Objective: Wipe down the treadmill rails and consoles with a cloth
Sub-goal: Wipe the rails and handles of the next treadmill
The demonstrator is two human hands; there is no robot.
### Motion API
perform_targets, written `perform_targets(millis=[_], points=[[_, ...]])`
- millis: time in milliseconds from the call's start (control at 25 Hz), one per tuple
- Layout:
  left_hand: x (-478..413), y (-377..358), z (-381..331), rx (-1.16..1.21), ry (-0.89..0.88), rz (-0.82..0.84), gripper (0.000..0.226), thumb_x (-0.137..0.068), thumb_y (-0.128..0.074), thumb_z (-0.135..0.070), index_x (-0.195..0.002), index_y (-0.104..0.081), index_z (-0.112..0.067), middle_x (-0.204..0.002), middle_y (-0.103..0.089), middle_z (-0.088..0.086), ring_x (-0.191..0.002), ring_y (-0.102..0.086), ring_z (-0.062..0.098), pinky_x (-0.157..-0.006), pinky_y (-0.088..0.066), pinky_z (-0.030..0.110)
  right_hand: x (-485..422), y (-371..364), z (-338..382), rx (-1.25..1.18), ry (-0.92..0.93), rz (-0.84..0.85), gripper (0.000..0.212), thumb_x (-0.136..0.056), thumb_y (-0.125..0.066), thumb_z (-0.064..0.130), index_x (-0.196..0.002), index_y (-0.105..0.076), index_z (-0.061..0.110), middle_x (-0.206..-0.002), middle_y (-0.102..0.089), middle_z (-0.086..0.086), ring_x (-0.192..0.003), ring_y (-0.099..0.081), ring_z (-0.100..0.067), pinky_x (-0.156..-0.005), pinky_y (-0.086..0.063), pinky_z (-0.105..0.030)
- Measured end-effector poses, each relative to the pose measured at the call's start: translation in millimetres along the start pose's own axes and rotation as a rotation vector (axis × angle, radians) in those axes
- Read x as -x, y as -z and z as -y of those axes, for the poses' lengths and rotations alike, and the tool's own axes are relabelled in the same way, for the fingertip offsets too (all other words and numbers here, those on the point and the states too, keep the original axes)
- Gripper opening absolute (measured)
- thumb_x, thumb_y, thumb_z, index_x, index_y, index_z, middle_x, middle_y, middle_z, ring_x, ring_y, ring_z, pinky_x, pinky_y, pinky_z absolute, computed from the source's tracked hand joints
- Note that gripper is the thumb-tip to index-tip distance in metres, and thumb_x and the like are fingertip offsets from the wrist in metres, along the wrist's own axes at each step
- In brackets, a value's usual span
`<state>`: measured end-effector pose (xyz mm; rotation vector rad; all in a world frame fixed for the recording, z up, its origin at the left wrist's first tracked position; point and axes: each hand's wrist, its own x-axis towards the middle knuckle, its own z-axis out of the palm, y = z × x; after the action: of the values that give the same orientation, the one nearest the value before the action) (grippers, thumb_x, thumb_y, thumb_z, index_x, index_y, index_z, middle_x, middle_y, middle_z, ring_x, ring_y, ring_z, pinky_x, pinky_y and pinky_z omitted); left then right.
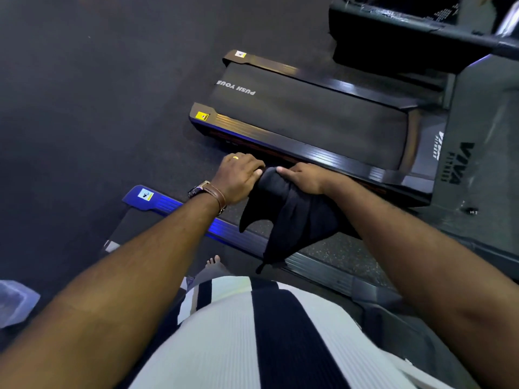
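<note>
A dark cloth [289,214] hangs between my two hands above the gap between two treadmills. My left hand [238,175], with a ring and a brown-strapped watch, grips the cloth's upper edge with curled fingers. My right hand [303,176] holds the same edge just to the right, thumb on top. Beyond my hands lies a black treadmill whose belt [323,116] reads "PUSH YOUR". Its near side rail [295,148] runs just beyond my hands. A console [407,32] shows at the top right.
Under me is a second treadmill; its side rail [168,204] is lit blue. My bare foot [214,263] stands on its belt. A grey upright [477,153] marked "VIVA" rises at the right. Dark rubber floor [98,94] spreads to the left. A translucent container [14,301] sits at the left edge.
</note>
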<state>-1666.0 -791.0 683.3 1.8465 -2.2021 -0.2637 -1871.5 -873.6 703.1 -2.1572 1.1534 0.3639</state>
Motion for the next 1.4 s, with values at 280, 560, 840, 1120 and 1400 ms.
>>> perform_targets(millis=[280, 560, 840, 1120, 1400], points=[[-1.0, -1.5, 4.2, 0.016, -0.031, -0.030, 0.044, -0.091, -0.029, -0.040, -0.110, -0.062, -0.019, -0.103, -0.063, 0.003, -0.093, -0.054, 0.025, -0.085, -0.036, 0.040, 34.0, -11.4, 0.3, 0.182, 0.065, -0.218, 0.047, -0.099, -0.029, 0.061, -0.100, -0.058, 0.024, -0.111, -0.068, -0.008, -0.102, -0.062, -0.032, -0.079, -0.044, -0.038], [-4.6, -1.0, 2.6, 0.023, -0.012, -0.012, 0.050, -0.089, -0.025, -0.044, -0.110, -0.063, -0.020, -0.103, -0.064, 0.002, -0.094, -0.054, 0.026, -0.087, -0.036, 0.040, 12.7, 4.2, -3.0, 0.021, -0.155, -0.041, 0.064, -0.099, -0.029, 0.062, -0.106, -0.069, 0.012, -0.120, -0.065, -0.017, -0.108, -0.061, -0.030, -0.088, -0.042, -0.034], [-2.0, -4.9, 2.5, 0.040, -0.007, -0.064, 0.036, -0.093, -0.034, -0.037, -0.107, -0.065, -0.022, -0.101, -0.065, 0.000, -0.092, -0.055, 0.024, -0.085, -0.036, 0.039, 68.0, -42.7, 8.4, 0.340, 0.021, -0.533, 0.052, -0.096, -0.032, 0.064, -0.115, -0.056, 0.022, -0.111, -0.065, -0.003, -0.097, -0.063, -0.029, -0.075, -0.049, -0.039], [-9.7, 2.9, -2.7, -0.136, -0.136, -0.007, 0.036, -0.094, -0.031, -0.033, -0.086, -0.060, -0.014, -0.084, -0.063, 0.010, -0.077, -0.056, 0.033, -0.070, -0.041, 0.041, 23.1, 1.2, 34.5, 0.021, -0.414, -0.150, 0.091, -0.086, -0.024, 0.083, -0.129, -0.061, 0.011, -0.138, -0.056, -0.016, -0.125, -0.054, -0.033, -0.098, -0.041, -0.039], [-36.5, 11.0, -3.5, -0.022, -0.236, 0.236, 0.036, -0.099, -0.030, -0.038, -0.088, -0.057, -0.018, -0.095, -0.068, 0.012, -0.086, -0.061, 0.038, -0.064, -0.039, 0.037, 61.5, -58.5, 22.1, 0.219, -0.295, -0.723, 0.050, -0.097, -0.032, 0.061, -0.099, -0.065, 0.023, -0.103, -0.069, -0.001, -0.098, -0.064, -0.027, -0.084, -0.044, -0.040]])
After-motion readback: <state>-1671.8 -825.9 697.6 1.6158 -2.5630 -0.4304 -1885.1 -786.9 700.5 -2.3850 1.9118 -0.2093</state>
